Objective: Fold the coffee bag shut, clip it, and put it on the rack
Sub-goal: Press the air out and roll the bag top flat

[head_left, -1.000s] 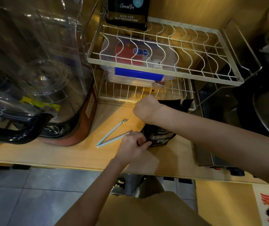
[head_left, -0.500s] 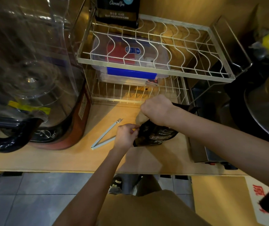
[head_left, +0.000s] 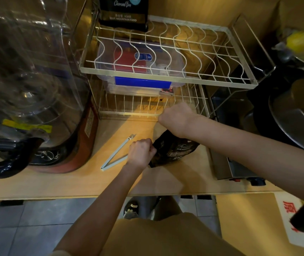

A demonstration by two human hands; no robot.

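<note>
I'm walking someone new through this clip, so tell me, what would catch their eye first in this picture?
First, the two hands at centre: the left hand and right hand both grip a black coffee bag standing on the wooden counter. Just left of it lies a pale bag clip, open in a V. Behind stands a two-tier wire rack, with a second black coffee bag on its top tier at the back.

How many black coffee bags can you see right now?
2. One black printed coffee bag sits on the wooden counter, held by the left hand and right hand. Another black coffee bag stands on the white wire rack's top tier, back left. More may be hidden.
</note>
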